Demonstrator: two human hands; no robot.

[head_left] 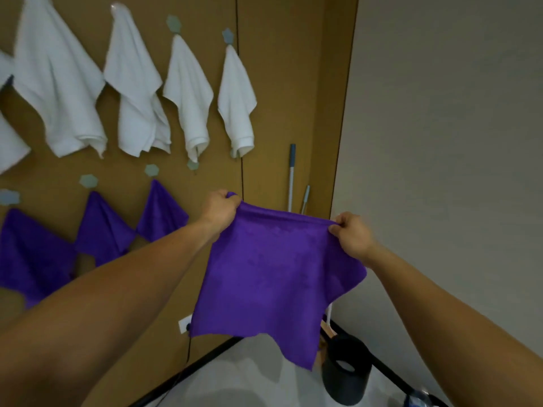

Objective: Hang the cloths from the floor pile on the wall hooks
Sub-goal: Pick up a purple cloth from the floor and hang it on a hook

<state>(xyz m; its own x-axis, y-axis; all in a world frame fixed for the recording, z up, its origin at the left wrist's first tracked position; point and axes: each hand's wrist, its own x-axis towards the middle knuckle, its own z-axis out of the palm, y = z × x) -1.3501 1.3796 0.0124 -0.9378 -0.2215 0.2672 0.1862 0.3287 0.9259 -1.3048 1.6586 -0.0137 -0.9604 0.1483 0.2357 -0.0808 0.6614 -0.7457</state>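
1. Two bare forearms reach forward. The left hand (pixel 219 211) and the right hand (pixel 352 236) each pinch a top corner of a purple cloth (pixel 273 274), each grip tight on the fabric.
2. The cloth hangs spread between the hands, in the air before the brown wall (pixel 288 83), its lower edge uneven.
3. Below it a black bin (pixel 345 374) stands on the pale floor (pixel 249 377) near the corner.
4. Farther left, three hung purple cloths (pixel 102 227) droop from the lower hooks (pixel 151 170).
5. Above, white cloths (pixel 188 98) hang from the upper hooks (pixel 227 35). Two poles (pixel 291 177) lean in the corner.
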